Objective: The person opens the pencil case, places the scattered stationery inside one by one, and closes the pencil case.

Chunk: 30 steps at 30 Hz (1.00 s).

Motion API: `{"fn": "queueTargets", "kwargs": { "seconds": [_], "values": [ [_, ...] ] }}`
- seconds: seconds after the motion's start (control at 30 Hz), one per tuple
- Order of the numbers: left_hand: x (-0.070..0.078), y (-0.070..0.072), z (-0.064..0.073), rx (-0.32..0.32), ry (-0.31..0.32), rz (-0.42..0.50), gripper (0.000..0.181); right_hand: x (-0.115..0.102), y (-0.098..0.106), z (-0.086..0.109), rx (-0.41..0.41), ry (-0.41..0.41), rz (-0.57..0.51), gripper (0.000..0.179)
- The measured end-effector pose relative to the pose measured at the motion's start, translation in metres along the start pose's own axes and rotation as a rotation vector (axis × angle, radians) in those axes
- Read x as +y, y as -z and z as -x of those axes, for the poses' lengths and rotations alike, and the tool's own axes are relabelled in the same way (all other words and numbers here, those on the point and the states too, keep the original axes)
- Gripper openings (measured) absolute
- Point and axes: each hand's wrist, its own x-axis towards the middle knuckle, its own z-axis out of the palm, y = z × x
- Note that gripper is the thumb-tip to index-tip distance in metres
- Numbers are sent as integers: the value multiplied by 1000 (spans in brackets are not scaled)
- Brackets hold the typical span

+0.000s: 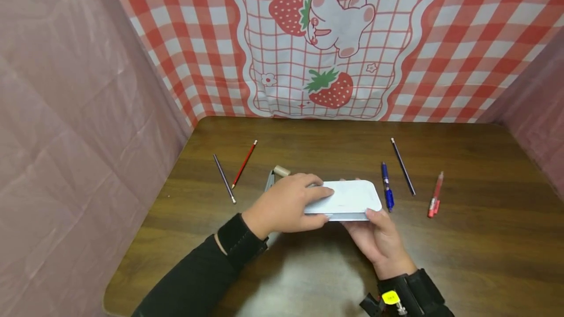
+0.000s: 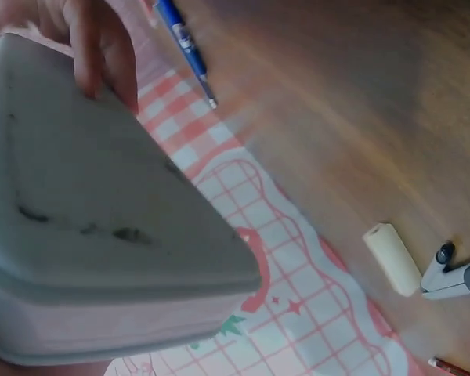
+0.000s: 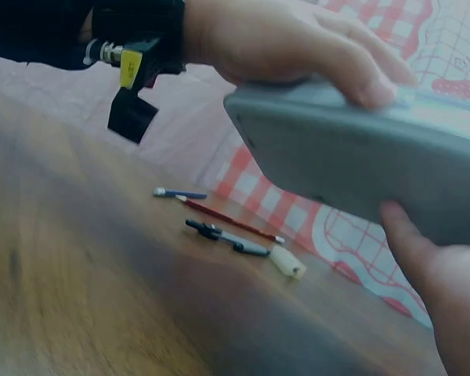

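A white pencil case (image 1: 345, 195) with rounded corners is held above the table in both hands. My left hand (image 1: 286, 204) grips its left end, fingers over the top and thumb along the near side. At the right end my right hand (image 1: 381, 246) holds it, with the thumb on the near corner; most of its other fingers are hidden behind and under the case. Dark scuff marks show on the case's grey-looking face (image 2: 86, 180) in the left wrist view. Whether anything is inside cannot be seen.
A grey drawing compass (image 3: 231, 239) and a small cream block (image 1: 281, 171) lie beyond my left hand. To the left are a red pencil (image 1: 245, 164) and a purple pencil (image 1: 224, 178); to the right, a blue pen (image 1: 387, 187), a dark pencil (image 1: 403, 166) and a red pen (image 1: 435, 194).
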Motion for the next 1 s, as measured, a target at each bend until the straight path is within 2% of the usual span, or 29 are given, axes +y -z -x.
{"fn": "queueTargets", "kwargs": {
  "seconds": [0.1, 0.23, 0.37, 0.5, 0.6, 0.73, 0.87, 1.0],
  "values": [
    [-2, 4, -1, -11, 15, 41, 53, 0, 2, -2, -76, 9, -28, 61],
    [-2, 7, -2, -31, -1, 19, 51, 1, 3, -2, -80, 12, -29, 65],
    [6, 9, -4, -12, -87, -104, 35, 3, 4, -2, -43, 6, -20, 64],
    [24, 13, -7, 23, -149, -282, 16, 5, 5, -4, -10, 18, 1, 59],
    [37, 10, -10, 25, -146, -419, 16, 7, 5, -5, 20, 42, 1, 55],
    [48, -4, -15, 18, -118, -565, 16, 10, 6, -5, 67, 59, 10, 53],
    [53, -19, -19, 37, -74, -638, 10, 12, 6, -5, 121, 64, 27, 50],
    [55, -27, -21, 64, -33, -690, 12, 16, 5, -6, 146, 67, 38, 48]
  ]
}}
